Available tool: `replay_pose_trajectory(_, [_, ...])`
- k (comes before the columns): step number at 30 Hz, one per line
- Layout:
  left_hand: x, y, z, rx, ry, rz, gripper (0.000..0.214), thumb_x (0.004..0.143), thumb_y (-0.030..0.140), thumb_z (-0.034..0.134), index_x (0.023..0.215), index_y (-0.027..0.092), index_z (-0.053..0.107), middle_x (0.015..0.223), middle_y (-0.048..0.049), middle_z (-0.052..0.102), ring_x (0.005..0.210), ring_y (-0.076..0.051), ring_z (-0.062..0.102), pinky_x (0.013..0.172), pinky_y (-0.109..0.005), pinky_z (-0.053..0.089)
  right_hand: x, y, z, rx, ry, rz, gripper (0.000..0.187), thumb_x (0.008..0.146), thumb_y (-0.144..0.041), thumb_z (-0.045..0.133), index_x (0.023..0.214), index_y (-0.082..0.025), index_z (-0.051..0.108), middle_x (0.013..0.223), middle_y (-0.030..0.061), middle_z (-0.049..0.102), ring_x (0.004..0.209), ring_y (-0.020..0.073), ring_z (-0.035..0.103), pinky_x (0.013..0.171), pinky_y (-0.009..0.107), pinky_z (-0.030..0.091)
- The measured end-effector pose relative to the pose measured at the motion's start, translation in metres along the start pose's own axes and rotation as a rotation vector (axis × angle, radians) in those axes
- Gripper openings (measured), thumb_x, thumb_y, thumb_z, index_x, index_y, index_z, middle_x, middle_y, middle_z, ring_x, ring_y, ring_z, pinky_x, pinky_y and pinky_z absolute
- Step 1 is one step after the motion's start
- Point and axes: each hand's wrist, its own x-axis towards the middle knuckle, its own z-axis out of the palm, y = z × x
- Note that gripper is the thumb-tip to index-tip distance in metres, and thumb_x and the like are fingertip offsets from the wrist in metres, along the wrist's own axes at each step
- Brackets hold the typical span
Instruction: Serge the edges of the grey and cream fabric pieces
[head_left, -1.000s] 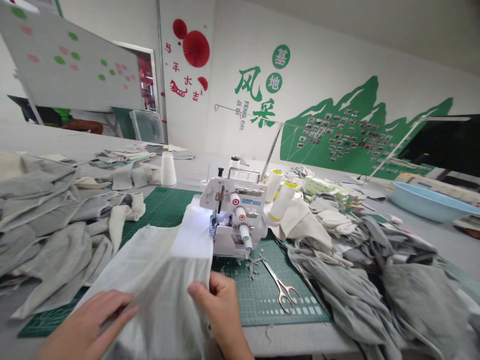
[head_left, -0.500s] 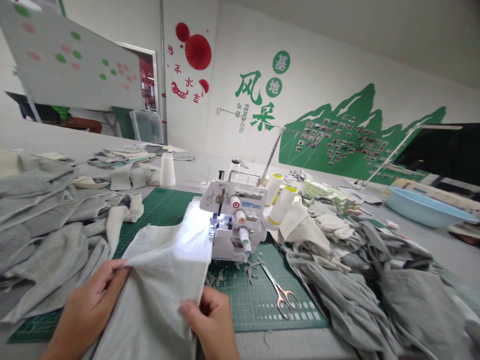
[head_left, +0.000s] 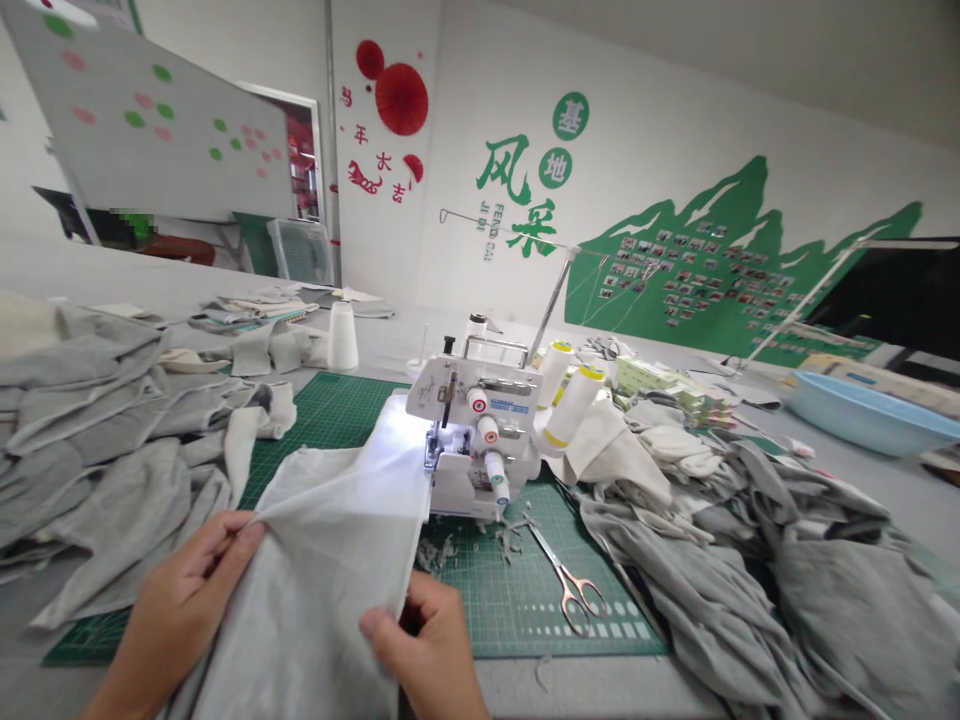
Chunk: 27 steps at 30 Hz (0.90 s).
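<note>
A light grey fabric piece (head_left: 330,560) runs from my lap up to the needle area of a small white overlock machine (head_left: 472,440) on a green cutting mat (head_left: 517,590). My left hand (head_left: 180,610) pinches the fabric's left fold, fingers closed on the cloth. My right hand (head_left: 424,645) grips the fabric's right edge near the mat's front, thumb on top. The machine's lamp lights the cloth under the presser foot.
Scissors (head_left: 566,580) lie on the mat right of my right hand, with thread and fabric scraps near the machine. Piles of grey garments (head_left: 97,440) lie at left and more grey garments (head_left: 750,580) at right. A white thread cone (head_left: 342,335) and a blue basin (head_left: 862,410) stand farther back.
My left hand went from lying flat on the cloth to pinching its left fold. The right hand slid slightly toward me along the edge. The view shifted a little.
</note>
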Motion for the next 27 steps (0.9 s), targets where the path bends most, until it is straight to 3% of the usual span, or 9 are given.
replay_pose_trajectory(5, [0.001,-0.008,-0.003,0.027,-0.087,-0.010,0.035,0.084,0.054,0.054,0.092,0.022,0.064,0.077,0.0000,0.073,0.071,-0.021,0.070,0.060,-0.022,0.051,0.000,-0.005,-0.001,-0.021,0.008,-0.010,0.025,0.076,-0.032,0.066,0.059,-0.015,0.059,0.060,-0.0043,0.040,0.060,0.0110,0.032,0.054,0.024,0.024])
replay_pose_trajectory(12, [0.001,-0.013,-0.002,0.026,-0.083,-0.004,0.036,0.084,0.056,0.054,0.092,0.022,0.064,0.078,0.0005,0.073,0.071,-0.021,0.070,0.061,-0.021,0.052,0.000,-0.003,-0.005,-0.061,0.001,-0.018,0.037,0.084,-0.043,0.059,0.061,-0.014,0.060,0.062,-0.0018,0.043,0.064,0.0133,0.037,0.058,0.025,0.027])
replay_pose_trajectory(17, [0.002,-0.013,-0.002,0.038,-0.092,0.002,0.035,0.084,0.054,0.054,0.093,0.022,0.065,0.080,0.0004,0.074,0.074,-0.021,0.071,0.062,-0.021,0.052,-0.003,0.003,-0.006,-0.085,0.024,0.019,0.042,0.085,-0.047,0.055,0.058,-0.016,0.054,0.061,-0.0028,0.038,0.064,0.0131,0.035,0.058,0.026,0.025])
replay_pose_trajectory(27, [-0.001,-0.003,0.001,0.054,-0.034,0.045,0.032,0.080,0.052,0.057,0.085,0.022,0.066,0.072,0.0040,0.070,0.064,-0.017,0.067,0.060,-0.019,0.050,-0.007,0.020,-0.007,-0.038,0.132,0.018,0.054,0.082,-0.067,0.055,0.061,-0.018,0.062,0.063,0.0009,0.046,0.065,0.0170,0.042,0.057,0.026,0.031])
